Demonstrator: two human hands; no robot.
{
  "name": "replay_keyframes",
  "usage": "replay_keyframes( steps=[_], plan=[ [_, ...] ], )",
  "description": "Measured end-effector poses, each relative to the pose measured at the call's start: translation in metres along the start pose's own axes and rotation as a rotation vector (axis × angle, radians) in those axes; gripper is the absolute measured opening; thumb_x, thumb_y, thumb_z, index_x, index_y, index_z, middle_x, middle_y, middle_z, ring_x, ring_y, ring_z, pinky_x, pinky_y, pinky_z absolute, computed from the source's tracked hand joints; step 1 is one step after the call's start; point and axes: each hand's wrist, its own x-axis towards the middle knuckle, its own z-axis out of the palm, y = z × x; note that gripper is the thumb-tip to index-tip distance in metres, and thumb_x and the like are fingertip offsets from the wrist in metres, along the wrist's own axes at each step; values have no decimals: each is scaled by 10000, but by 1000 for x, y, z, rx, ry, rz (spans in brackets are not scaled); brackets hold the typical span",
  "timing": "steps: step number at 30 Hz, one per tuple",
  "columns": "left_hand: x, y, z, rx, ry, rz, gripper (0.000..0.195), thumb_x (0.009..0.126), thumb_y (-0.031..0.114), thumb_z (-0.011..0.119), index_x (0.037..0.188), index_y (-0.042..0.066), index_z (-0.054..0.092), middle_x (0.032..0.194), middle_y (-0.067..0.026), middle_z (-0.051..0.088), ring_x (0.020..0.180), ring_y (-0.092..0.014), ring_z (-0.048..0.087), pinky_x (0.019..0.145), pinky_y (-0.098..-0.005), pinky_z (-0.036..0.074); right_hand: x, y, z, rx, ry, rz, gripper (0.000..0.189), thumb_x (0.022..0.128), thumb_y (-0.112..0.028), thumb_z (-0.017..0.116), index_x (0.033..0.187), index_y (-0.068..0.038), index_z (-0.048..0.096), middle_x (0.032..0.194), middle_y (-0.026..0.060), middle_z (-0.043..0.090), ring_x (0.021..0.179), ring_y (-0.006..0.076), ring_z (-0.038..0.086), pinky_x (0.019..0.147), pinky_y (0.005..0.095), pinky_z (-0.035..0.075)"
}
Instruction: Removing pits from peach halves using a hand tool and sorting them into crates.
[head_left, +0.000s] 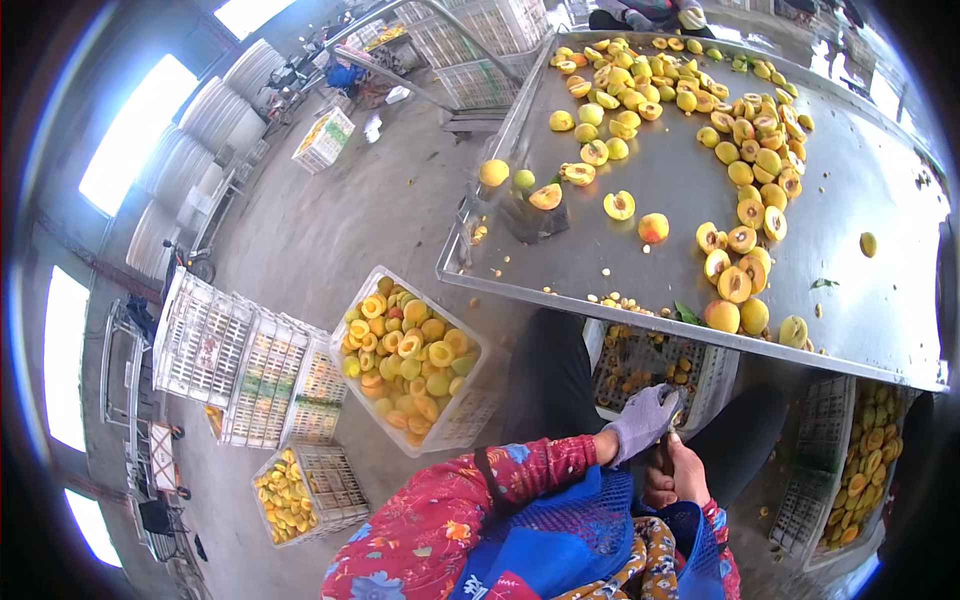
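Observation:
My left hand, in a pale knitted glove, is closed around a small piece of yellow peach, mostly hidden by the fingers. Just below and touching it, my bare right hand grips a small hand tool; its tip meets the fruit and its kind cannot be told. Both hands are over my lap, above a white plastic crate holding scattered peach pieces. Whole and halved yellow peaches lie in a curved band on the metal table before me, some halves with pits showing.
A crate of peach halves stands at my left, with stacked crates and a smaller filled crate beyond. Another full crate is at my right. The table's raised metal edge runs above my knees. Another person's gloved hand shows across the table.

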Motion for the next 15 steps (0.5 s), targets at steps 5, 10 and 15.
replay_keyframes(
  steps=[5, 10, 15],
  plan=[
    [-16, -8, -3, 9, 90, 446, 252, 948, 139, 527, 1152, 3, 584, 957, -229, 642, 952, -441, 608, 834, -435, 504, -31, -24, 37, 256, -132, 173, 466, 1036, -529, 342, 825, -122, 427, 496, -31, 285, 334, 83, 235, 347, 251, 192],
    [-9, -20, 5, -481, -58, 179, 263, 1001, 154, 503, 1191, 1, 602, 1049, -120, 669, 961, -190, 620, 874, -335, 497, -32, -19, 32, 495, -247, 162, 435, 1019, -529, 387, 829, -142, 441, 500, -78, 313, 330, 49, 265, 345, 236, 223],
    [-2, -27, 4, -429, -147, 270, 296, 1016, 198, 507, 1204, -11, 600, 1035, -108, 682, 953, -142, 590, 880, -318, 490, -26, -12, 22, 660, -408, 199, 434, 1015, -536, 392, 828, -149, 446, 502, -83, 325, 336, 40, 297, 344, 207, 247]
  ],
)
